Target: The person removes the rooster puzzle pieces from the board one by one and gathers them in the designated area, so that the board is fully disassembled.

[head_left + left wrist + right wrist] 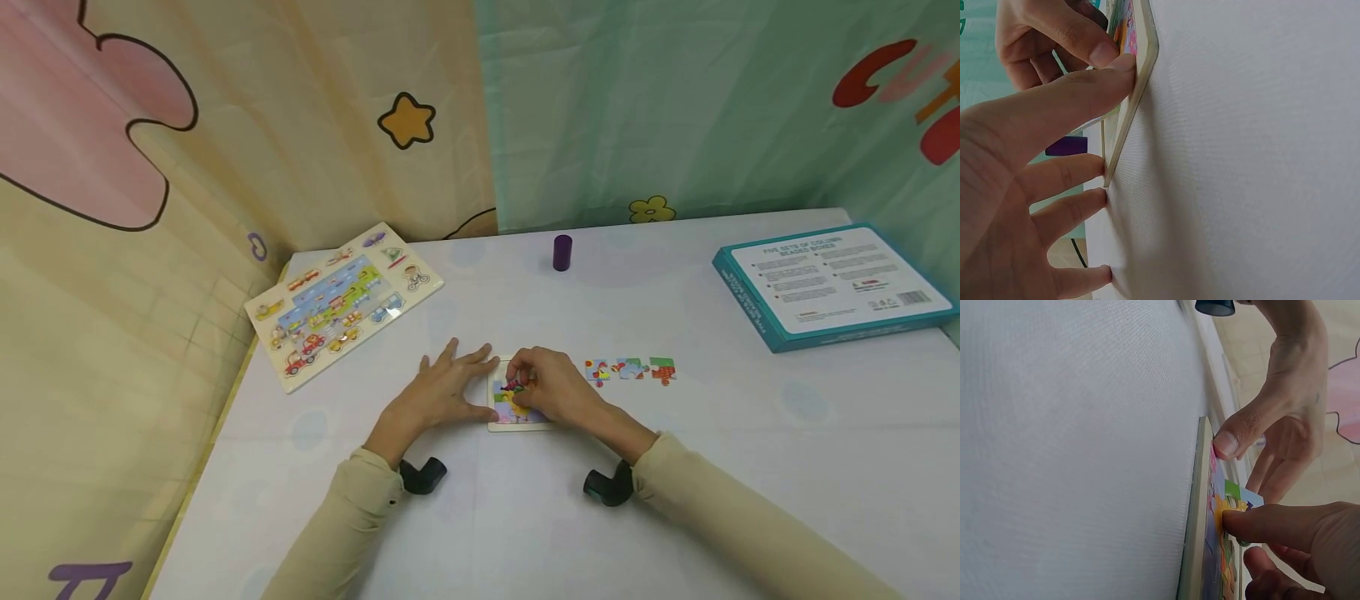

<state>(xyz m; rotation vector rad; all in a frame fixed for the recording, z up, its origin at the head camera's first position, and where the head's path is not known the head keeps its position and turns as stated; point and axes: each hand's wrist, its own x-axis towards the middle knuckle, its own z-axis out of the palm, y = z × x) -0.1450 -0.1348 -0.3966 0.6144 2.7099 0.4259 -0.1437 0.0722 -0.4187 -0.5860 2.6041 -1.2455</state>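
Note:
A small jigsaw board with a pale frame and a bright picture lies on the table in front of me. My left hand is spread flat at its left side, with the thumb resting on the frame's edge and other fingertips at the border. Over the board, my right hand pinches a puzzle piece between thumb and fingers. That piece, green and light blue in part, stands tilted up from the picture in the right wrist view. Much of the board is hidden beneath the right hand.
Right of the board lie three loose puzzle pieces in a row. A wooden vehicle puzzle occupies the back left. A purple cylinder stands near the back edge, and a teal-edged box lies at the right. Curtains border the table.

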